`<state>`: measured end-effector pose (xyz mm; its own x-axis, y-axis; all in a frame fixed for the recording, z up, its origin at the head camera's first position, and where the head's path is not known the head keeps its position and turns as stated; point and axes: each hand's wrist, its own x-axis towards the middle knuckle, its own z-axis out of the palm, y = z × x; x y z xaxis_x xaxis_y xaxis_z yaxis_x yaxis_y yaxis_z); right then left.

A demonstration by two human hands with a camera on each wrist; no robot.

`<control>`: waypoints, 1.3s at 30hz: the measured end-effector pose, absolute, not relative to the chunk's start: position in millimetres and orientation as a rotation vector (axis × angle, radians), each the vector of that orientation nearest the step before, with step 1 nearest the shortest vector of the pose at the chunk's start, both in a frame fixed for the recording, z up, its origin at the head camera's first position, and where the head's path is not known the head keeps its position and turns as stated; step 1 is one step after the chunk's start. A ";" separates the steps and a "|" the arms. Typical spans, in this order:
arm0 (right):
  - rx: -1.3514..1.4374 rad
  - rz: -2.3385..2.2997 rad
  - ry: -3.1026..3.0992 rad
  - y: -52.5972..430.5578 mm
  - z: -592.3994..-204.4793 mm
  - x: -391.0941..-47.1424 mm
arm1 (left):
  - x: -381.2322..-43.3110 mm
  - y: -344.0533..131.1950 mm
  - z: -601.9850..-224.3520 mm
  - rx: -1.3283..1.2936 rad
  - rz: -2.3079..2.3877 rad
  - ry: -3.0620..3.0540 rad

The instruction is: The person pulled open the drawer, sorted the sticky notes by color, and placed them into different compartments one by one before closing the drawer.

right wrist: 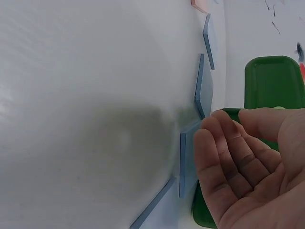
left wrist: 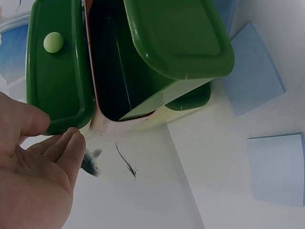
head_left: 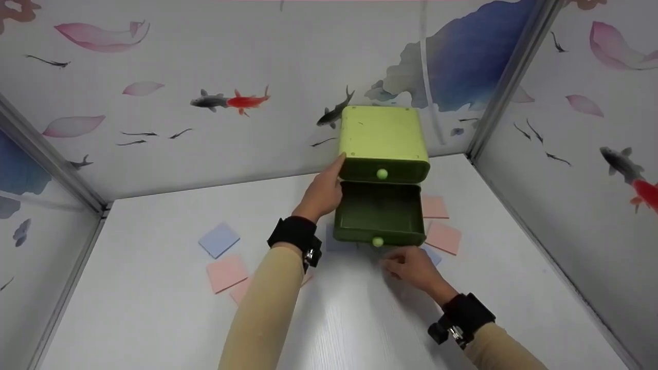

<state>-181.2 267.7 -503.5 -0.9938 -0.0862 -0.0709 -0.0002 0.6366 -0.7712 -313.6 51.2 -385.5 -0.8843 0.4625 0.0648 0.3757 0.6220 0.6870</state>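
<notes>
A small green two-drawer box (head_left: 383,132) stands toward the back of the white table. Its lower drawer (head_left: 380,210) is pulled out, and the dark green inside shows bare. The upper drawer (head_left: 360,170) is closed, with a pale round knob (left wrist: 53,42). My left hand (head_left: 321,192) grips the box's left side at upper-drawer height, thumb on the front edge and fingers against the side. My right hand (head_left: 414,267) is just in front of the lower drawer, right of its knob (head_left: 378,241). Its fingers (right wrist: 207,152) are loosely bent, with nothing visible between them.
Blue and pink square tiles lie about the table: a blue tile (head_left: 219,240) and a pink tile (head_left: 226,274) on the left, another pink tile (head_left: 443,238) right of the box. Printed walls (head_left: 257,144) enclose the back and sides. My left sleeve partly hides some tiles.
</notes>
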 end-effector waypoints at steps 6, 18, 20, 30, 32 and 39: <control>-0.061 -1.205 2.732 287.4 -502.2 -175.2 | -312.9 52.1 -384.3 0.698 1.108 2.721; 0.020 -1.097 2.704 342.1 -496.3 -169.6 | -314.1 53.4 -387.0 0.676 1.098 2.742; 0.060 -1.087 2.710 350.5 -495.1 -170.2 | -314.1 53.7 -387.7 0.672 1.096 2.746; 0.127 -0.884 2.946 386.7 -492.2 -190.4 | -314.5 51.6 -387.1 0.700 1.082 2.773; 0.151 -0.821 2.989 390.5 -492.5 -195.5 | -315.1 51.7 -387.7 0.702 1.113 2.767; 0.230 -0.688 2.985 397.3 -494.7 -211.2 | -315.4 54.3 -389.5 0.676 1.276 2.688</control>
<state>-211.2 397.3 -494.7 -0.9864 0.1299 -0.1010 0.1610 0.8887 -0.4293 -315.4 54.3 -389.5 -0.8979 0.4273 0.1057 0.3520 0.5529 0.7552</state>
